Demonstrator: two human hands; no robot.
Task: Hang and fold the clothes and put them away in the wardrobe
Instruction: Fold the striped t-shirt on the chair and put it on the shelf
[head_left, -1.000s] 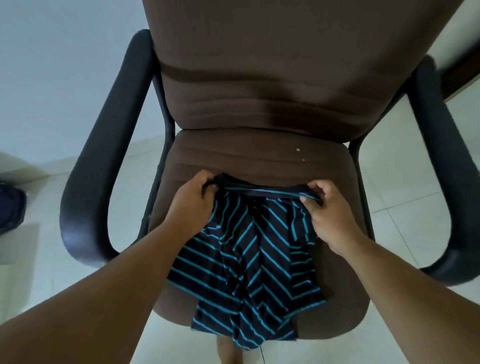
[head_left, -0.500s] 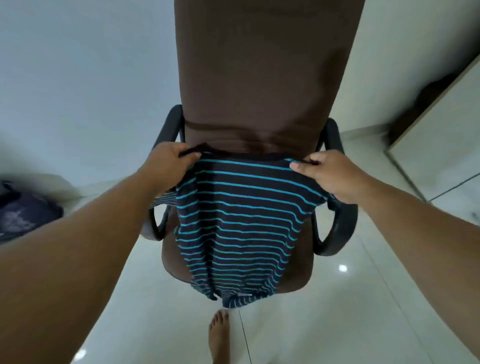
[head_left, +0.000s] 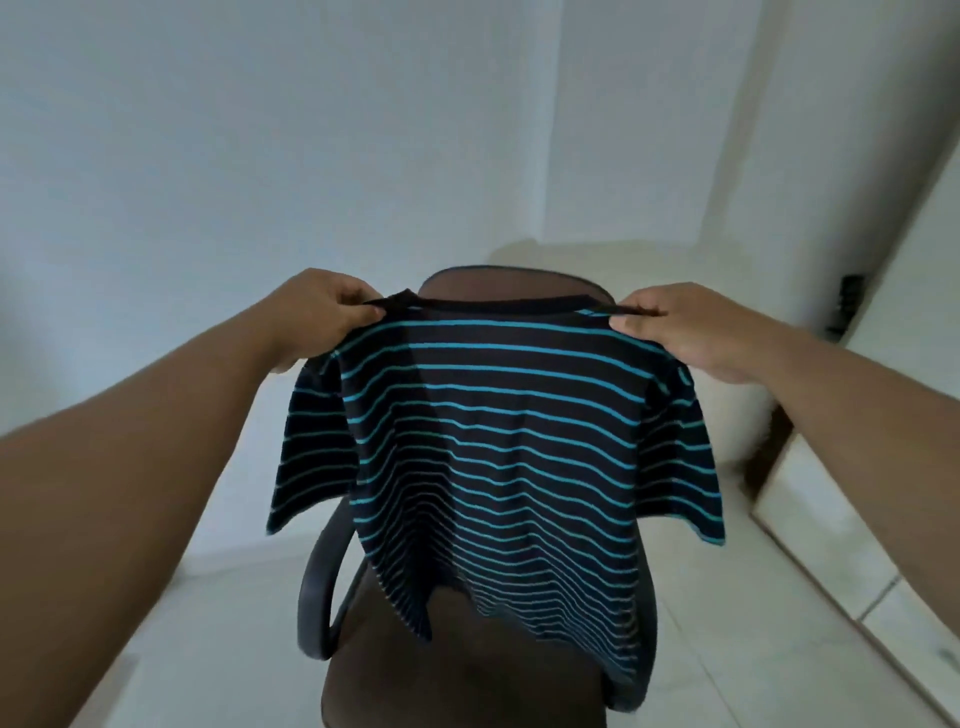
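Up comes the shirt (head_left: 498, 441) — a second ago it lay bunched on the seat, half a second ago it was rising against the backrest, and now it hangs fully spread in the air in front of the chair (head_left: 467, 670). Both arms have stretched out and lifted, and the view has tipped up with them, so much more wall (head_left: 260, 130) fills the top.

Starting at the left: the left hand (head_left: 317, 312) pinches the shirt's left shoulder, thumb and fingertips clamped tight on the dark edge of the fabric just beside the collar. Below it the left sleeve droops free, clear of the chair's black armrest (head_left: 317, 597).

Across the middle, the collar is pulled straight between the two hands, and the top of the brown backrest peeks just above it. The shirt is dark with thin turquoise stripes running across; its body falls straight down, and the hem dangles over the seat. Whether the hem touches the seat cannot be told.

On the right, the right hand (head_left: 680, 327) mirrors the left, fingers curled and thumb pressed on the right shoulder seam, fabric nipped between them. The right sleeve hangs below the wrist. Farther right, a pale cabinet (head_left: 852, 545) runs along the tiled floor (head_left: 218, 649).
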